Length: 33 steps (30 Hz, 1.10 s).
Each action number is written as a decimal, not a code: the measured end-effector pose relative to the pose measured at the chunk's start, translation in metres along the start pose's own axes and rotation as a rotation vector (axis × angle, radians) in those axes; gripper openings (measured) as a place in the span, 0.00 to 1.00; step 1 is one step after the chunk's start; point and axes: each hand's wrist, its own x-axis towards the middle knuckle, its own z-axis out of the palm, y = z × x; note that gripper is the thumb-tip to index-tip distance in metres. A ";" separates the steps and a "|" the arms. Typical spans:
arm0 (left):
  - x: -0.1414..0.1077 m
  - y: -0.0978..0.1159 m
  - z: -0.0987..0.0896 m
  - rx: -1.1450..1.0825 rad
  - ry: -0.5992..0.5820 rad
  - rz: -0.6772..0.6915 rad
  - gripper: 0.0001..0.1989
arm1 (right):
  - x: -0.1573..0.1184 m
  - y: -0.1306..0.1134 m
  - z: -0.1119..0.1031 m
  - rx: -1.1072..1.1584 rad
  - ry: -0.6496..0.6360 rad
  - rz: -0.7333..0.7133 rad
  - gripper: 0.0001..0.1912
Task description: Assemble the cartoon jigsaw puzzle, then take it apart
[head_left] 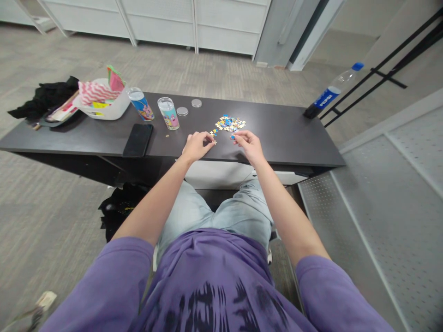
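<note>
A heap of small jigsaw puzzle pieces, blue, yellow and white, lies on the dark table. My left hand rests at the near side of the table, thumb and fingers pinched on a pale puzzle piece. A few loose pieces lie just beyond its fingertips. Right of it, my right hand pinches a blue puzzle piece between thumb and index finger, just in front of the heap. The two hands are apart.
Left of the hands stand two clear printed canisters, with two metal lids nearby. A black phone, a white basket and black cloth lie further left. A Pepsi bottle stands at the right end.
</note>
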 end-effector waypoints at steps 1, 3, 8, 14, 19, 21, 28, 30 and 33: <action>0.001 -0.002 0.000 -0.033 0.002 -0.003 0.09 | 0.001 -0.001 0.002 0.005 0.002 0.000 0.17; 0.003 -0.006 0.001 -0.107 0.018 -0.013 0.10 | 0.004 -0.002 0.007 0.001 0.002 0.005 0.14; 0.007 -0.011 0.003 -0.255 0.093 -0.040 0.10 | 0.016 0.007 0.023 -0.090 -0.064 0.040 0.13; 0.006 -0.010 0.003 -0.347 0.125 -0.062 0.08 | 0.025 0.019 0.028 -0.207 -0.095 0.049 0.13; 0.007 -0.007 0.003 -0.430 0.131 -0.081 0.10 | 0.023 0.018 0.018 -0.232 -0.042 0.011 0.14; 0.009 -0.006 0.004 -0.464 0.120 -0.081 0.12 | 0.019 0.015 0.019 -0.238 -0.061 -0.019 0.14; 0.016 0.003 0.014 -0.562 0.067 -0.071 0.11 | 0.009 0.002 0.031 -0.226 -0.149 -0.091 0.13; 0.018 0.007 0.020 -0.585 0.055 -0.072 0.11 | 0.008 0.000 0.029 -0.221 -0.154 -0.095 0.14; 0.020 0.011 0.026 -0.590 0.048 -0.081 0.11 | 0.006 -0.001 0.026 -0.222 -0.156 -0.095 0.17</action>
